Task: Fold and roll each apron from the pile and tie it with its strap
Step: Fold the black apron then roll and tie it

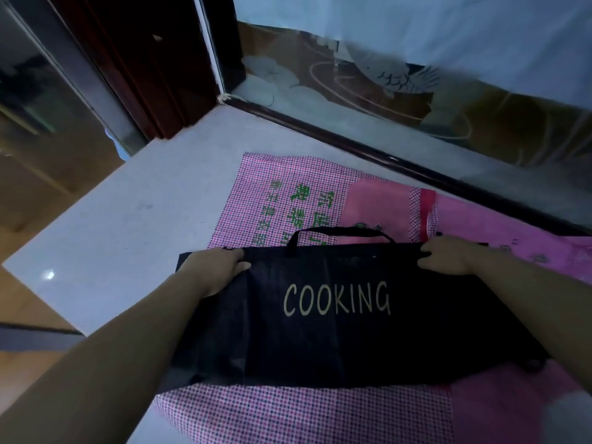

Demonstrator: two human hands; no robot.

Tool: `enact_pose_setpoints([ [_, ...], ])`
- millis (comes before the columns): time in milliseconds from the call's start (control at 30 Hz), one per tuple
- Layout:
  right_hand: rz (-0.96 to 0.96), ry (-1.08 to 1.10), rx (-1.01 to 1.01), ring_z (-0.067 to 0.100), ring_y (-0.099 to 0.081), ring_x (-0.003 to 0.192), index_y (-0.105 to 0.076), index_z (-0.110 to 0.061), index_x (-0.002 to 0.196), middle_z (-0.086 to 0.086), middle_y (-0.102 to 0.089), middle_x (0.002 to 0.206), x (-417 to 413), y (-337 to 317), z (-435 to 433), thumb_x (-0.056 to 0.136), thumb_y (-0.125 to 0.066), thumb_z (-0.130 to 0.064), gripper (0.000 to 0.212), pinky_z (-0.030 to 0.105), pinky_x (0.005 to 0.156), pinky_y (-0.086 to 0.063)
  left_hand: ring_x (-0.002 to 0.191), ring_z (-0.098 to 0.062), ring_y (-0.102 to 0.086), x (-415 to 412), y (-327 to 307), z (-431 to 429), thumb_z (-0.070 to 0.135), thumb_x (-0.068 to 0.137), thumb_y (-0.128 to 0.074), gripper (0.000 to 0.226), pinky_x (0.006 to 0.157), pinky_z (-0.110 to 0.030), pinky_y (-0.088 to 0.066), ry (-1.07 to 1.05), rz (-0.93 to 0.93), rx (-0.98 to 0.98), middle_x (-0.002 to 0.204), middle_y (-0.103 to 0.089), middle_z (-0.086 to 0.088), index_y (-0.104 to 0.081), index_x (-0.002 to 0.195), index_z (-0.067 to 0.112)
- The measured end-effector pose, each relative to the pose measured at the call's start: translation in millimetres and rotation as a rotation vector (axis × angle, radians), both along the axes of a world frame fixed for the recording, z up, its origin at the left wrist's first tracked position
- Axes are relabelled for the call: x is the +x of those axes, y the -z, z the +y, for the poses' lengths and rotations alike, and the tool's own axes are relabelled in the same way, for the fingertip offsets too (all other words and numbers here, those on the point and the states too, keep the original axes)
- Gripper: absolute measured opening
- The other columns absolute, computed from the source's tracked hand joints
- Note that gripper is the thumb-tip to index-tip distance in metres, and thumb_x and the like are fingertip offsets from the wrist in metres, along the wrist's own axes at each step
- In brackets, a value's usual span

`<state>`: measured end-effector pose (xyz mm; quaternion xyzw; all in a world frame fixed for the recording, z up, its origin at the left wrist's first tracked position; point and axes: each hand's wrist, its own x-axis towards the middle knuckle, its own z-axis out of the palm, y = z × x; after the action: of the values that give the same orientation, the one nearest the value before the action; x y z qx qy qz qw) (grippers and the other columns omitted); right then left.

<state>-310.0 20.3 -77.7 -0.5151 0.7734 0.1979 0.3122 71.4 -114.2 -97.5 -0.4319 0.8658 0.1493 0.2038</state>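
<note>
A black apron [336, 344] printed with "COOKING" lies spread on top of the pile, its black neck strap [339, 233] looping out past the far edge. My left hand [217, 267] grips the apron's far left corner. My right hand [448, 254] pinches the far right corner. Under it lie a pink checked apron [288, 193] with green characters and a plain pink apron [499, 225] to the right.
The pile rests on a pale grey stone ledge [134, 219] whose left edge drops to a wooden floor. A dark window frame [384, 155] with patterned glass runs along the far side. A dark red post [144, 65] stands at the far left corner.
</note>
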Motion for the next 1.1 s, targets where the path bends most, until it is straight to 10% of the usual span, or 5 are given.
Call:
enact_pose_setpoints([
  [200, -0.049, 0.007, -0.098, 0.013, -0.046, 0.071, -0.048, -0.017, 0.066, 0.002, -0.054, 0.082, -10.8, 15.7, -12.0, 0.095, -0.046, -0.025, 0.031, 0.023, 0.059, -0.034, 0.082, -0.021, -0.061, 5.6, 4.5, -10.5, 0.063, 0.092, -0.034, 0.045, 0.065, -0.032, -0.044, -0.053, 0.151, -0.240, 0.088, -0.064, 0.003, -0.048, 0.084, 0.021],
  [700, 0.268, -0.017, -0.320, 0.018, -0.052, 0.070, -0.055, -0.014, 0.073, -0.001, -0.056, 0.074, -6.4, 31.9, -1.4, 0.090, -0.049, -0.035, 0.028, 0.027, 0.061, -0.037, 0.078, -0.022, -0.056, 29.8, 16.5, -22.3, 0.066, 0.089, -0.039, 0.044, 0.084, -0.034, -0.033, -0.295, 0.002, -0.257, 0.077, -0.059, 0.005, -0.048, 0.080, 0.024],
  [800, 0.516, -0.172, -0.611, 0.028, -0.056, 0.081, -0.062, -0.009, 0.091, 0.010, -0.063, 0.086, 11.0, 29.4, 1.9, 0.072, -0.070, -0.029, 0.029, 0.037, 0.075, -0.034, 0.072, -0.020, -0.046, 31.4, 13.9, -13.8, 0.054, 0.093, -0.048, 0.032, 0.076, -0.032, -0.031, -0.339, 0.095, -0.248, 0.082, -0.062, 0.002, -0.049, 0.081, 0.024],
  [933, 0.214, -0.270, -0.899, 0.030, -0.057, 0.093, -0.063, -0.016, 0.102, 0.007, -0.060, 0.099, 80.3, 26.5, 3.0, 0.069, -0.071, -0.029, 0.036, 0.040, 0.083, -0.036, 0.087, -0.024, -0.060, 28.2, 18.6, -4.0, 0.040, 0.096, -0.048, 0.018, 0.083, -0.034, -0.036, -0.372, 0.166, -0.276, 0.101, -0.067, 0.000, -0.056, 0.093, 0.023],
  [1100, -0.133, -0.398, -0.450, 0.030, -0.012, 0.145, -0.017, -0.031, 0.149, 0.006, -0.010, 0.158, 170.4, 50.2, 16.5, 0.087, -0.037, -0.065, 0.074, 0.063, 0.110, -0.013, 0.101, -0.024, -0.060, 38.4, 12.8, 2.0, 0.044, 0.096, -0.047, 0.029, 0.092, -0.037, -0.037, -0.508, 0.144, -0.271, 0.112, -0.063, 0.000, -0.057, 0.113, 0.023],
])
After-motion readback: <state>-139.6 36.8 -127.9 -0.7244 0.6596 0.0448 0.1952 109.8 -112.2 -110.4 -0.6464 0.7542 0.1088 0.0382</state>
